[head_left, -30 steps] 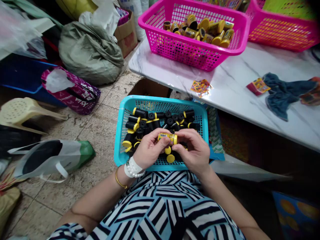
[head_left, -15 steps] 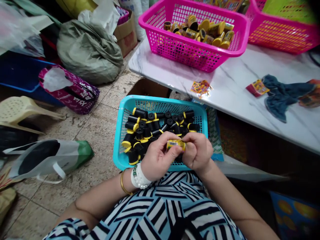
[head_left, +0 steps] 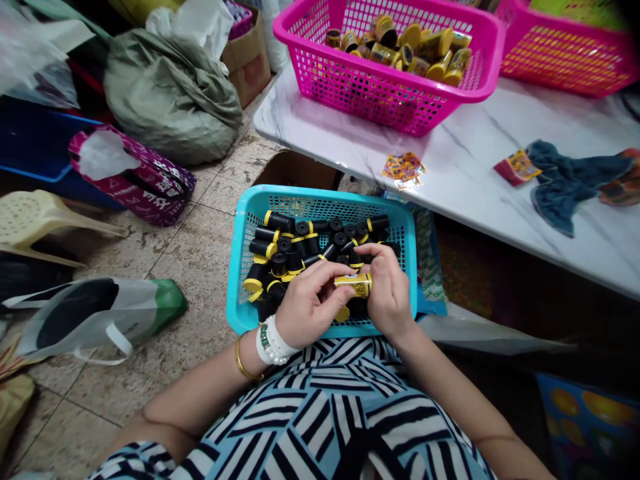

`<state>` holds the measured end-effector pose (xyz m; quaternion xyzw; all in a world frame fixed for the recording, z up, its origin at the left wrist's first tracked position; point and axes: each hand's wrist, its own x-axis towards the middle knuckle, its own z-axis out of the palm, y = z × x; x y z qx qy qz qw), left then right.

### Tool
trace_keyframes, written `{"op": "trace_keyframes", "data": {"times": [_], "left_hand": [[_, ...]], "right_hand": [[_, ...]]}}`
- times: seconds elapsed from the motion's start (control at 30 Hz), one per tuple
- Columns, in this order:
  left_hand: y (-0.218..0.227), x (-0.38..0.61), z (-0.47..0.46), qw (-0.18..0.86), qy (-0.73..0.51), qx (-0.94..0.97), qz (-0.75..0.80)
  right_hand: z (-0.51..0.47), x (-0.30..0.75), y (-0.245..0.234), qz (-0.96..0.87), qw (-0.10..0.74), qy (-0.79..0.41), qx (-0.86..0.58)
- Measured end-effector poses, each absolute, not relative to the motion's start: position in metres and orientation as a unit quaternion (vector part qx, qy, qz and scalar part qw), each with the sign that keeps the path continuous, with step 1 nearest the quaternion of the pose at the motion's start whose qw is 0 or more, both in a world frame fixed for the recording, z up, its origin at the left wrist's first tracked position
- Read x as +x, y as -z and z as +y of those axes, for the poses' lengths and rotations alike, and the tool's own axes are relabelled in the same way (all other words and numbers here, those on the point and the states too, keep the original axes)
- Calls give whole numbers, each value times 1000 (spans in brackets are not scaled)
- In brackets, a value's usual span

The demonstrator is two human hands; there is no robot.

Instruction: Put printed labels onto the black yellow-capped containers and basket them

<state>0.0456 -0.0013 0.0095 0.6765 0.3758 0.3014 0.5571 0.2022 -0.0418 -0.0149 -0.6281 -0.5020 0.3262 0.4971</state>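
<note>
Over a turquoise basket on my lap, my left hand pinches a small canister with a yellow printed label between thumb and fingers. The canister lies sideways. At its right end, the curled fingers of my right hand are against it, with the index finger reaching above. Inside the basket lie several black canisters with yellow lids; some under my hands are hidden. A yellow lid shows just below the held canister.
A marble-patterned table bears a pink basket of labelled canisters, a small pile of stickers, a sticker stack and a dark blue cloth. Left on the floor are a plastic stool and bags.
The canister has turned in my fingers, showing another side of its label. My right hand has loosened from its tight curl, its index finger now straighter. The view has shifted slightly.
</note>
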Motion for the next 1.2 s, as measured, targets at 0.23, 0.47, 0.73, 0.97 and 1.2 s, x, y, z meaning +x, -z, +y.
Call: {"op": "trace_keyframes", "data": {"times": [0.23, 0.47, 0.73, 0.97, 1.2], "left_hand": [[-10, 41, 3, 499, -289, 736, 353], [6, 39, -3, 398, -284, 805, 336], [-1, 34, 9, 668, -217, 572, 424], [-2, 38, 9, 718, -204, 524, 409], [-4, 36, 6, 683, -259, 555, 397]], "right_hand": [[-40, 195, 15, -523, 504, -294, -622], [-30, 194, 22, -491, 448, -450, -596], [-41, 215, 29, -476, 472, -502, -546], [-54, 222, 22, -589, 467, -390, -531], [-52, 218, 21, -664, 503, -219, -508]]}}
